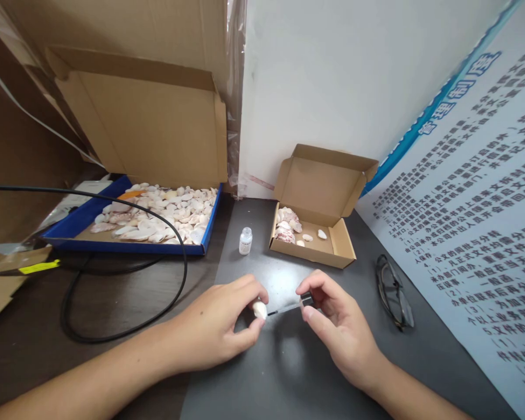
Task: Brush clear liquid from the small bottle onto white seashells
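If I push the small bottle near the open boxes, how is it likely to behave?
The small bottle may tip if pushed near its top, being taller than wide. It could spill any contents, since it looks uncapped. It seems clear glass or hard plastic, so it is probably stiff.

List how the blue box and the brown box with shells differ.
The blue box is larger than the brown box. The blue box holds a broad spread of shells, the brown box only a few. The blue box has blue walls, the brown box plain brown ones. Both have brown lids standing open.
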The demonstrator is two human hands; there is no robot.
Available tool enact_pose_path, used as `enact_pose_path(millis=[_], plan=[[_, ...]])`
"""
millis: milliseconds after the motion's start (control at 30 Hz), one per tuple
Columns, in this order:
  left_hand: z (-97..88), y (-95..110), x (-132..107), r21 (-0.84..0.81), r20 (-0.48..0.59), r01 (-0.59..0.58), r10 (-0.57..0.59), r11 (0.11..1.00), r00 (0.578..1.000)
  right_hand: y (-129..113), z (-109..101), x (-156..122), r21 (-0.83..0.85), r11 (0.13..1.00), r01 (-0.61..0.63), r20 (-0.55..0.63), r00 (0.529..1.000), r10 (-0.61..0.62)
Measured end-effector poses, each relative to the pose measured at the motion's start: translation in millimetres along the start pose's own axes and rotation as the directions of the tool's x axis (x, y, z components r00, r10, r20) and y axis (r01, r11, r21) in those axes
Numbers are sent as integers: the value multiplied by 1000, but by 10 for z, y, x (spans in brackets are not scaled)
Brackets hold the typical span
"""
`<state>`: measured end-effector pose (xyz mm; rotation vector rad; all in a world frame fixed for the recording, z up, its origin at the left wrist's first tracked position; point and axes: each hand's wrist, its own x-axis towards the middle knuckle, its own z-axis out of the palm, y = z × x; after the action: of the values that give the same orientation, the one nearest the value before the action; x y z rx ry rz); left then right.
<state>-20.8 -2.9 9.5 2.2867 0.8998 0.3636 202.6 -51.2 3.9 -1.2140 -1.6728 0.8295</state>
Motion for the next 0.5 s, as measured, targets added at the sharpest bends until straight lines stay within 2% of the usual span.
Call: enact_pose_path(millis=[500], plan=[[0, 6, -12, -2, 4, 1, -1, 1000, 1000, 19, -8, -8, 3, 1000, -13, 2, 1000, 13]])
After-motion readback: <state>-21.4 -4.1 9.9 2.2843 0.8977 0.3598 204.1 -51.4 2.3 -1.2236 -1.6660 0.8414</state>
